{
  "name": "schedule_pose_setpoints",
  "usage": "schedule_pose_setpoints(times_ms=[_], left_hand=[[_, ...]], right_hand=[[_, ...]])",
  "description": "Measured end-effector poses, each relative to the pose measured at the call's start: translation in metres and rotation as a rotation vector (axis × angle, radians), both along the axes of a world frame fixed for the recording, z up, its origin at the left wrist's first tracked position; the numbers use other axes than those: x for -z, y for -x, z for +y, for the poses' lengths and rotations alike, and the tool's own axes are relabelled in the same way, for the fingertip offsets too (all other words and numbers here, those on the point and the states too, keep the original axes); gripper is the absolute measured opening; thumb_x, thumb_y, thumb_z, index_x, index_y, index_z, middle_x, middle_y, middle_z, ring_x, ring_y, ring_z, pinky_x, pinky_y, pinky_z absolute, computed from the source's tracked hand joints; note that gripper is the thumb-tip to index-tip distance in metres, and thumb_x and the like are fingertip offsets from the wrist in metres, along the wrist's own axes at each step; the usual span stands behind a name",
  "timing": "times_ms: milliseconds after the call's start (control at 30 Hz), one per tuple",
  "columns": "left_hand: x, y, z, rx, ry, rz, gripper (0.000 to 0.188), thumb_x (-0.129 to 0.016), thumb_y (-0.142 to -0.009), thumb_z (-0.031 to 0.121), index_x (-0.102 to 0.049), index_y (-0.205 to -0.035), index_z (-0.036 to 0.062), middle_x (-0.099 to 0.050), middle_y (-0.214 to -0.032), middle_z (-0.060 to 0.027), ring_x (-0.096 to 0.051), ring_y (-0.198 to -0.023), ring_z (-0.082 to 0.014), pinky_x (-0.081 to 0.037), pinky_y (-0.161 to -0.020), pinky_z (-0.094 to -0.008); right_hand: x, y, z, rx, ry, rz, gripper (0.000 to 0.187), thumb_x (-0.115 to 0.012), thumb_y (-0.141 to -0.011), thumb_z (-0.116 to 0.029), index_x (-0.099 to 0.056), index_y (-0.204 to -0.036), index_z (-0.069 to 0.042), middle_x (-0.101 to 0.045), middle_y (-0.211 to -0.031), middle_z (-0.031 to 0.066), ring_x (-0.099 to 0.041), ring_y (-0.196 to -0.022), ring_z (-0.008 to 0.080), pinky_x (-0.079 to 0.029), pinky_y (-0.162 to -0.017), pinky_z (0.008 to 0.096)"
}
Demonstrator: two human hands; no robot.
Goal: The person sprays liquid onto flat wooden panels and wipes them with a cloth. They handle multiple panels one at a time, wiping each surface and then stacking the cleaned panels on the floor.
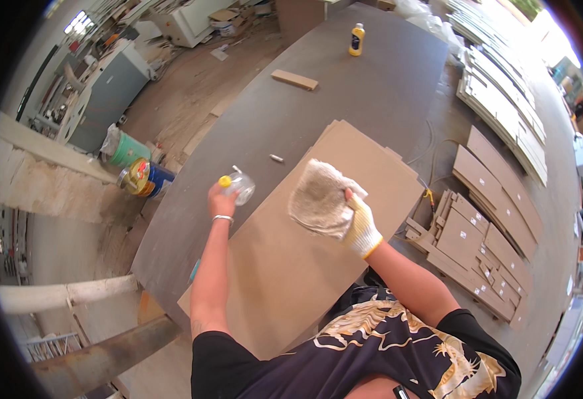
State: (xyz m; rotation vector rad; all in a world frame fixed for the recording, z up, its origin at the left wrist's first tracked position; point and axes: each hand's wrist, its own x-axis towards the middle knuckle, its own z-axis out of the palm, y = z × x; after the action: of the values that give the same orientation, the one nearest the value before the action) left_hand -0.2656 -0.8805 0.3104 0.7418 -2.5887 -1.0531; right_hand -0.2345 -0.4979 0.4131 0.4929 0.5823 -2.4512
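My bare left hand (221, 201) is closed around the yellow-capped end of a clear bottle (241, 189), held over the dark tabletop beside the panel's left edge. A bracelet circles that wrist. In my right hand (362, 227), which wears a white knit glove with a yellow cuff, a folded beige cloth (321, 199) is gripped by one side. The cloth is over a large flat tan panel (265, 282); whether it touches the surface I cannot tell. More panel edges show under the top one, so it lies on a stack.
The dark grey table (384, 93) carries a yellow bottle (356, 40), a tan strip (295, 80) and a small white piece (276, 158). Tan panels (467, 246) lie on the floor at right, near a hose (430, 193). At left stand a green bucket (129, 149) and a blue-and-yellow can (148, 178).
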Motion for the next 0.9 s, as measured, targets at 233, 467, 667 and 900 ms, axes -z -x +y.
schedule_pose_setpoints(times_ms=[233, 467, 667, 900], left_hand=[[0.104, -0.018, -0.059, -0.026, -0.016, -0.241, 0.051, -0.090, -0.071, 0.011, -0.063, -0.113, 0.0000, -0.070, -0.096, -0.0130, -0.066, -0.079, -0.0265, -0.054, -0.072, -0.0392], [0.017, -0.102, -0.010, -0.157, 0.367, -0.203, 0.063, -0.070, -0.094, 0.021, -0.047, -0.145, -0.0074, -0.059, -0.140, -0.0259, -0.055, -0.133, -0.0373, -0.042, -0.113, -0.0446], [-0.038, -0.272, 0.220, 0.236, 0.508, -0.288, 0.059, -0.045, -0.104, 0.030, -0.040, -0.156, 0.0043, -0.031, -0.166, -0.0201, -0.023, -0.154, -0.0443, -0.014, -0.124, -0.0620], [-0.037, -0.313, 0.253, 0.235, 0.491, -0.344, 0.056, -0.041, -0.103, 0.030, -0.043, -0.157, 0.0156, -0.026, -0.169, -0.0194, -0.019, -0.156, -0.0435, -0.009, -0.124, -0.0635]], right_hand=[[-0.021, -0.019, 0.183, 0.272, -0.591, 0.251, 0.032, -0.053, -0.104, -0.025, -0.057, -0.130, -0.006, -0.068, -0.116, 0.0132, -0.070, -0.081, 0.0212, -0.057, -0.063, 0.0353], [-0.025, -0.048, 0.121, -0.557, -1.795, 1.707, 0.039, -0.065, -0.079, -0.013, -0.064, -0.117, -0.014, -0.063, -0.121, 0.0078, -0.058, -0.119, 0.0281, -0.045, -0.107, 0.0434], [0.030, 0.004, 0.173, -0.334, -2.042, 1.644, 0.036, -0.061, -0.081, -0.014, -0.066, -0.115, -0.009, -0.063, -0.113, 0.0107, -0.058, -0.114, 0.0336, -0.043, -0.107, 0.0522], [0.092, 0.140, 0.184, -0.484, -2.156, 1.544, 0.040, -0.051, -0.096, -0.022, -0.062, -0.134, -0.018, -0.047, -0.157, 0.0164, -0.037, -0.150, 0.0362, -0.024, -0.122, 0.0539]])
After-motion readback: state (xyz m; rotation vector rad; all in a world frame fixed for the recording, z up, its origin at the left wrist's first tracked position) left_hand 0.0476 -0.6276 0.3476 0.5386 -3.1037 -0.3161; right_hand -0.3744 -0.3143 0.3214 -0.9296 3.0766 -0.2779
